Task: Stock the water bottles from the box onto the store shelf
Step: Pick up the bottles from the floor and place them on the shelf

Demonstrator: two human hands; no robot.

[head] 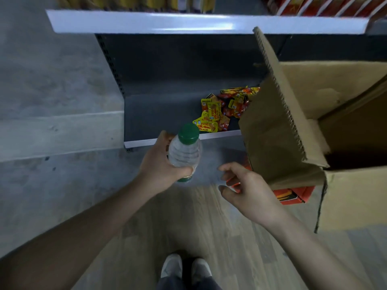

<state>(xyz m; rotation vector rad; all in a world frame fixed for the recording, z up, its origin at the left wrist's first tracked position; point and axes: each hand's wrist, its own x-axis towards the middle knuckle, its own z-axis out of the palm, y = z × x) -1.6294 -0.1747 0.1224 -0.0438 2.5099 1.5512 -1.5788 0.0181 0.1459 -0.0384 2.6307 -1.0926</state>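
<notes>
My left hand (159, 162) grips a clear water bottle (185, 152) with a green cap, held upright just in front of the low dark shelf (159, 114). My right hand (247, 185) hovers to the right of the bottle, fingers loosely curled and holding nothing. A large open cardboard box (339, 126) stands at the right with its flaps up; its inside is dark and I cannot see what it holds.
Yellow and red snack packets (222, 111) lie on the right part of the low shelf. A white-edged upper shelf (188, 23) overhangs above. Orange cartons (293, 195) sit on the floor under the box flap. A grey wall stands to the left; my shoes (186, 268) are below.
</notes>
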